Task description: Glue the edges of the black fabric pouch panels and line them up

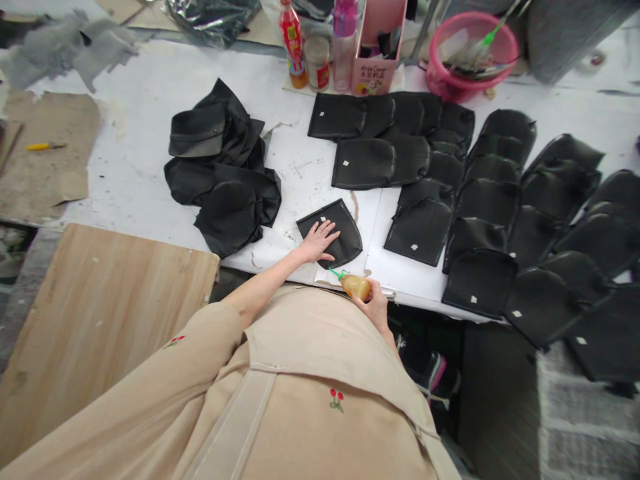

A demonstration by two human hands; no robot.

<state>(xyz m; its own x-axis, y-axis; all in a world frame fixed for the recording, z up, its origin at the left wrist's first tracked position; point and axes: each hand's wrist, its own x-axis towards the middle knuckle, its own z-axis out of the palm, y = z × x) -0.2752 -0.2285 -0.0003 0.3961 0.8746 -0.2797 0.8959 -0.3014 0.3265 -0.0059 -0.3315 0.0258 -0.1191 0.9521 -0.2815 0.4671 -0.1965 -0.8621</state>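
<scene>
Near the front edge of the white-covered table lies a single black leather-like piece (pixel 349 233) with one curved side and a small white label. My left hand (pixel 318 243) rests flat on it, fingers spread. My right hand (pixel 375 308) is closed round a squeeze bottle (pixel 356 287) of amber liquid, tilted so that its green nozzle points at the piece's lower edge. Whether the tip touches the piece I cannot tell. To the left sits a loose heap of similar black pieces (pixel 230 207).
Overlapping rows of black pieces (pixel 480 280) cover the right side, some over the front edge. Behind them stand a pink basket (pixel 450 83), a pink box (pixel 375 73) and a red-labelled drink bottle (pixel 295 50). A wooden board (pixel 115 320) and a yellow-handled tool (pixel 43 146) lie left.
</scene>
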